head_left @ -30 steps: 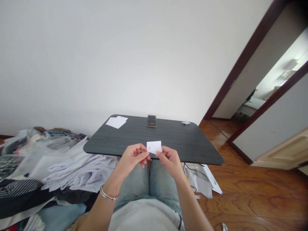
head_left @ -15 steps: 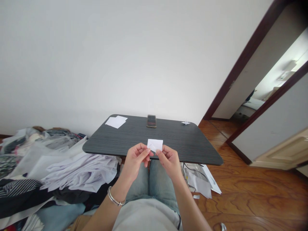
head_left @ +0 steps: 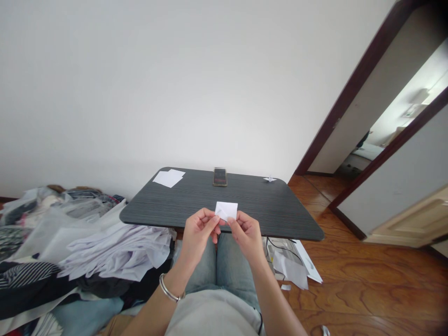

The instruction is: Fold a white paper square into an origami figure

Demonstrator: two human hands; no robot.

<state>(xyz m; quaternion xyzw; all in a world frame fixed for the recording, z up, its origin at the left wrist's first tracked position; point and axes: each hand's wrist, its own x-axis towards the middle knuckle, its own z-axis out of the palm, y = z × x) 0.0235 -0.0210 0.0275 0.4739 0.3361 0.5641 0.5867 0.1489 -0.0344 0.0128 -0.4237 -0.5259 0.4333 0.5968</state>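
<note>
A small folded piece of white paper (head_left: 227, 210) is held up over the near edge of the dark table (head_left: 196, 200). My left hand (head_left: 202, 226) pinches its lower left corner between thumb and fingers. On the other side, my right hand (head_left: 245, 228) grips the lower right part, thumb in front. A diagonal fold line shows near the paper's left side. The fingers behind the paper are partly hidden.
White paper sheets (head_left: 169, 178) lie at the table's far left. A dark phone-like rectangle (head_left: 220, 177) is at the back middle, a folded paper crane (head_left: 269, 179) at the back right. Piled clothes (head_left: 119, 249) are on the left; papers (head_left: 290, 269) lie below right.
Both hands keep their pinch on the paper, which has shifted very slightly to the right. My left wrist and its bracelet have moved a little to the right.
</note>
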